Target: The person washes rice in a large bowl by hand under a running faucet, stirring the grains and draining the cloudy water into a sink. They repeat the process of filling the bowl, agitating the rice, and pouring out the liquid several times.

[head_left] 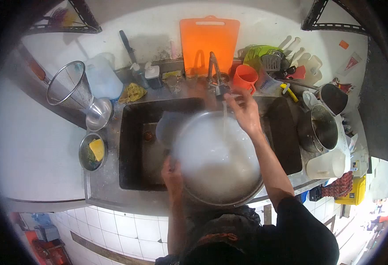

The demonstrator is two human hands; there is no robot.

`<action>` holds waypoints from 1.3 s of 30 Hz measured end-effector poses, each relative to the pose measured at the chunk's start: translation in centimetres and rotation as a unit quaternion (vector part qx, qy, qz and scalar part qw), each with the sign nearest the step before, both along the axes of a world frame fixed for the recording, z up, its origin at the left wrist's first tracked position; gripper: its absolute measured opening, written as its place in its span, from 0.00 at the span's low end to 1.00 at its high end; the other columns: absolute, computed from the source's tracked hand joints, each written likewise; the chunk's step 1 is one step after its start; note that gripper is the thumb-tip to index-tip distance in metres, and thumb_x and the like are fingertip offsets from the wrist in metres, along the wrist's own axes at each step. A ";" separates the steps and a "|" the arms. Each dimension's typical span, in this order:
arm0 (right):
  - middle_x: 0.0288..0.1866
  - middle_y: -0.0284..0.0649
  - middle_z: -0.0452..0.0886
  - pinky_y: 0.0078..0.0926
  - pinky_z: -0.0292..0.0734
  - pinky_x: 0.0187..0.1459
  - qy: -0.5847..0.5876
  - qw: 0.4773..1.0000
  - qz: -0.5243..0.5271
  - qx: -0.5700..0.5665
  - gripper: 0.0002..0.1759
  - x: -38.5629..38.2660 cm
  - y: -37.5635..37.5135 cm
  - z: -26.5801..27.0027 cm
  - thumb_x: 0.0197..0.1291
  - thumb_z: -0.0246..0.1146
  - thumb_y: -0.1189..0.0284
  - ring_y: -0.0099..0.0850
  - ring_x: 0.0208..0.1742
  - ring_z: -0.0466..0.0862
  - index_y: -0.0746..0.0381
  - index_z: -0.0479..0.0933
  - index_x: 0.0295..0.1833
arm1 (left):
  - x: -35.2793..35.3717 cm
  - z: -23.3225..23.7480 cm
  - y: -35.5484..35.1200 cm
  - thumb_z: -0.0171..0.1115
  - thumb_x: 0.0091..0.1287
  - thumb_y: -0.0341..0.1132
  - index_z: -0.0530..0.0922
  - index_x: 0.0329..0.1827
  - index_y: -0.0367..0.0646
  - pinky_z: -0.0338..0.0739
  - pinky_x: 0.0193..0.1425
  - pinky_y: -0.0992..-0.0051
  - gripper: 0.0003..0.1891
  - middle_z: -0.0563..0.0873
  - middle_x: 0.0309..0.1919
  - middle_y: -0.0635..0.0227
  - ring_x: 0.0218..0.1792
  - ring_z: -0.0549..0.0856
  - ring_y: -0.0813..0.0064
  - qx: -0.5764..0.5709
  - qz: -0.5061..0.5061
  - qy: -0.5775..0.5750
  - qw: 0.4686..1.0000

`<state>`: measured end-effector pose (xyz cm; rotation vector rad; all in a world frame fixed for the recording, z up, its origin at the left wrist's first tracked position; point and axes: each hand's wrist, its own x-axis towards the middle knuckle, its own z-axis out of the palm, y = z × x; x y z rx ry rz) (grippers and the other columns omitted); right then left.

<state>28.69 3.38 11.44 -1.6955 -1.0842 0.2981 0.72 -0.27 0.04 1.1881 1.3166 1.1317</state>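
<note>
White wall (pixel 264 26), steel counter (pixel 101 194) w/ white tiles (pixel 114 229) below, black corner racks (pixel 85 24).

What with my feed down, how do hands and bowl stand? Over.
Left hand grips near rim of big metal bowl over sink. Right hand at far rim by tap, grip unclear. Water runs into bowl. Nothing blocking.

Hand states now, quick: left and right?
Left hand: closed on the near rim of the metal basin.
Right hand: at the far rim by the tap; grip cannot be told.
</note>
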 end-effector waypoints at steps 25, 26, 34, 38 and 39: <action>0.59 0.49 0.81 0.36 0.77 0.59 0.017 0.951 0.304 -0.058 0.33 -3.5 7.0 -3.1 0.63 0.66 0.72 0.36 0.60 0.82 0.59 0.65 0.73 | -0.3 -1.4 0.0 0.60 0.69 0.29 0.79 0.58 0.32 0.74 0.53 0.74 0.16 0.87 0.42 0.65 0.45 0.82 0.75 0.003 -0.008 0.012 1.000; 0.63 0.49 0.79 0.35 0.75 0.63 0.019 0.947 0.312 -0.074 0.32 -3.1 5.2 -2.7 0.64 0.66 0.71 0.36 0.64 0.79 0.59 0.65 0.73 | -0.3 -1.1 0.0 0.60 0.69 0.29 0.79 0.59 0.32 0.74 0.53 0.74 0.16 0.87 0.43 0.65 0.45 0.82 0.75 0.010 -0.012 0.012 1.000; 0.67 0.48 0.75 0.38 0.67 0.69 -0.160 0.969 0.117 -0.148 0.24 2.3 -8.7 -2.4 0.66 0.64 0.69 0.46 0.70 0.72 0.62 0.73 0.66 | -0.4 -1.4 0.1 0.60 0.69 0.28 0.79 0.59 0.32 0.74 0.55 0.75 0.16 0.87 0.43 0.65 0.45 0.82 0.75 0.020 -0.009 0.039 0.999; 0.67 0.52 0.74 0.40 0.66 0.69 -0.176 0.966 -0.107 -0.157 0.27 4.8 -15.3 -5.9 0.67 0.64 0.67 0.46 0.69 0.73 0.65 0.69 0.68 | -0.4 -1.2 0.1 0.60 0.69 0.29 0.79 0.59 0.32 0.74 0.54 0.74 0.16 0.87 0.43 0.64 0.45 0.82 0.75 0.012 -0.022 -0.009 1.000; 0.67 0.52 0.74 0.40 0.66 0.69 -0.175 0.966 -0.110 -0.157 0.27 5.1 -16.8 -7.6 0.67 0.64 0.67 0.46 0.69 0.73 0.65 0.69 0.68 | -0.4 -0.8 0.1 0.61 0.69 0.29 0.79 0.59 0.32 0.75 0.54 0.74 0.17 0.87 0.43 0.63 0.45 0.82 0.75 0.009 -0.026 -0.002 1.000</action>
